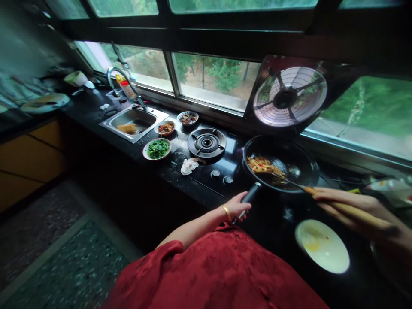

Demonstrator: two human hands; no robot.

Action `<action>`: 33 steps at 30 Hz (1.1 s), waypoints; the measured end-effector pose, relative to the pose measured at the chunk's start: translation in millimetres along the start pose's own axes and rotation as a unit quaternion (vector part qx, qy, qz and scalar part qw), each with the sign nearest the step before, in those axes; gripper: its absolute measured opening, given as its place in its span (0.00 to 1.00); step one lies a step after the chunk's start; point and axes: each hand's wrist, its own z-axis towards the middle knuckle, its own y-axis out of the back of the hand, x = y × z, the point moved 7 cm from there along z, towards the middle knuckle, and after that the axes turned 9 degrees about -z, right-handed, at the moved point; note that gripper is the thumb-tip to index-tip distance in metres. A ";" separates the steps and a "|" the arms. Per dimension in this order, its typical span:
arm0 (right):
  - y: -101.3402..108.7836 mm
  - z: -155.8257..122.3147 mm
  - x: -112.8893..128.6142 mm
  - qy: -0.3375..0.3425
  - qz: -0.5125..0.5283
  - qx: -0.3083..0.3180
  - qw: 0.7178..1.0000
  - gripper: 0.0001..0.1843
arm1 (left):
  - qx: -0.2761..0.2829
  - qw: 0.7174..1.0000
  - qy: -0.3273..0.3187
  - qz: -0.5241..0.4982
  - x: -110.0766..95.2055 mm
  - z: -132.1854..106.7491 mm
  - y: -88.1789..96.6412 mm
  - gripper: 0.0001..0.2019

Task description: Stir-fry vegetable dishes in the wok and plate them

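Note:
My left hand (237,207), with a gold bangle at the wrist, is closed round the black handle of the wok (299,161). The wok sits on the right of the black counter and holds a stir-fry of pale strips with red bits (264,165) on its left side. My right hand (325,198) grips the wooden handle of a spatula (291,181), whose metal end rests in the wok next to the food. A white plate (322,246) with a yellow smear lies on the counter below the right arm.
A free gas burner (206,142) and two knobs lie left of the wok. A crumpled cloth (189,166), a bowl of greens (157,149), two small dishes (166,127) and a steel sink (133,123) with tap stand further left. An exhaust fan (289,96) fills the window behind.

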 end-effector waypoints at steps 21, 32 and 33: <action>-39.4 18.6 6.5 0.146 -0.214 -0.022 0.966 0.11 | -0.102 0.987 -0.040 -0.120 14.2 -10.6 67.4 0.20; -1.3 -11.1 24.3 0.151 -0.252 0.022 0.956 0.11 | -0.201 0.970 -0.008 -0.139 53.7 -50.8 115.9 0.12; -3.5 -6.8 16.4 0.149 -0.257 -0.009 0.955 0.11 | -0.198 0.971 -0.001 -0.135 56.4 -52.0 114.0 0.11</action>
